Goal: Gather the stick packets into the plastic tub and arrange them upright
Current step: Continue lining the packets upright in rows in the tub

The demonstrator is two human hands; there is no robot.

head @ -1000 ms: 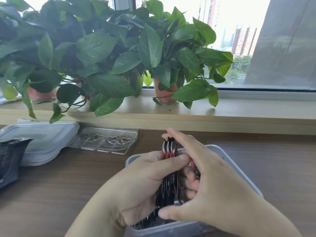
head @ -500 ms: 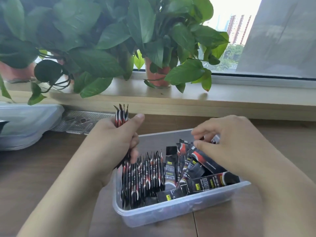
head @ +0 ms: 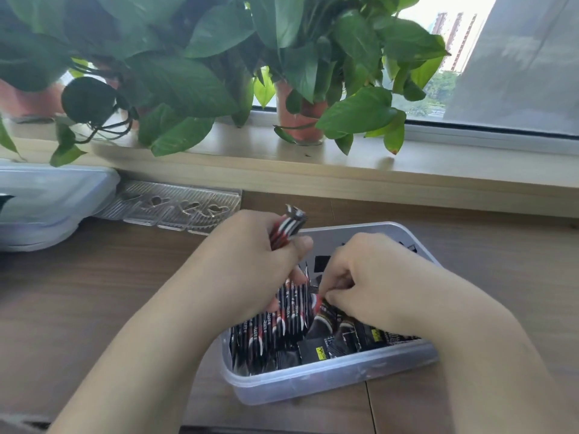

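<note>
Right hand drops into clear plastic tub, grip pinching a loose black-and-red stick packet | left hand grip stays wrapped round packet bundle | arranging unfinished

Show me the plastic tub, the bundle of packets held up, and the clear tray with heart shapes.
Plastic tub (head: 313,382): head view, its front wall.
Bundle of packets (head: 286,228): head view, upper ends sticking out above the left hand (head: 247,264).
Clear tray (head: 170,203): head view, ribbed top between two heart shapes.
</note>
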